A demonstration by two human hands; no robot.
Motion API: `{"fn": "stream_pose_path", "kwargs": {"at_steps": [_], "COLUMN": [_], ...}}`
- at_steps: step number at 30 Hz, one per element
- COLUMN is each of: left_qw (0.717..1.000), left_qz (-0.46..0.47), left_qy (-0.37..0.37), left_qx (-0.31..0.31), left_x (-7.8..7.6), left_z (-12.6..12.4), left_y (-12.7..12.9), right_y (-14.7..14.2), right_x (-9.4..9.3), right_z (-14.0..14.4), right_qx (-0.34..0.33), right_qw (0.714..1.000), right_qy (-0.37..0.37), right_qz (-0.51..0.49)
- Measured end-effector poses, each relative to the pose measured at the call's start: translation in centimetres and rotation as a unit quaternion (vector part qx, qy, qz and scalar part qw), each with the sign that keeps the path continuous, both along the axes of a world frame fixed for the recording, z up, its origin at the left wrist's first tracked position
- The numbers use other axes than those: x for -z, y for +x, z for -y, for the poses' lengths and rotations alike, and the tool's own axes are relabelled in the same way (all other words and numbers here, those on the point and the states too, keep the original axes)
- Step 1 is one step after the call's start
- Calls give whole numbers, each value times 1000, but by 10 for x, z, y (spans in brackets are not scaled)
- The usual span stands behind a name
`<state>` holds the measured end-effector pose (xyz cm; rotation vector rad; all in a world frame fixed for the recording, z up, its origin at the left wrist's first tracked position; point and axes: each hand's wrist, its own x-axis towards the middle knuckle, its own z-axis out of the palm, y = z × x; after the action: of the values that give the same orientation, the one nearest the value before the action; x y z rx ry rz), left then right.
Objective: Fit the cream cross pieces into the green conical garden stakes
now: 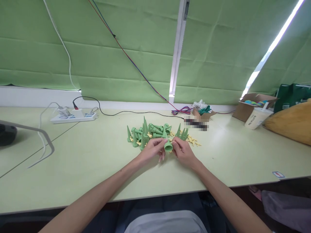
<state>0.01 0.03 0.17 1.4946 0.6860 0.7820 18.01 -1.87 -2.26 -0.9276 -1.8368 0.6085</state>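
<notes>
A pale tabletop (85, 161) is seen, with a heap of green spikes (148, 131) at its middle. Just in front of the heap, a green cone piece (168, 145) is held between both hands: the left hand (152, 151) is closed on one side, the right hand (182, 152) on the other, fingers pinched narrow. Small yellow clips (193, 141) are scattered right of the heap. A fitting step appears underway; a steady grip and alignment are probably called for.

White power strip (74, 116), paper cup (258, 117), cardboard box (245, 108) on pale table (85, 161).
</notes>
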Motion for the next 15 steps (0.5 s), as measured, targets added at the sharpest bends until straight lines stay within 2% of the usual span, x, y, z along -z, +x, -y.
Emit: {"fn": "stream_pose_path", "kwargs": {"at_steps": [8,15], "left_qw": [990,975], "left_qz": [-56,-94], "left_qy": [128,190], "left_qx": [-34,-68], "left_x": [0,4], "left_z": [1,3], "left_y": [-3,-2], "right_y": [1,1], "right_x": [-1,2], "right_z": [-1,-3], "right_qx": [8,22], "right_qw": [999,998], "right_qy": [-7,8], "right_qz": [40,61]}}
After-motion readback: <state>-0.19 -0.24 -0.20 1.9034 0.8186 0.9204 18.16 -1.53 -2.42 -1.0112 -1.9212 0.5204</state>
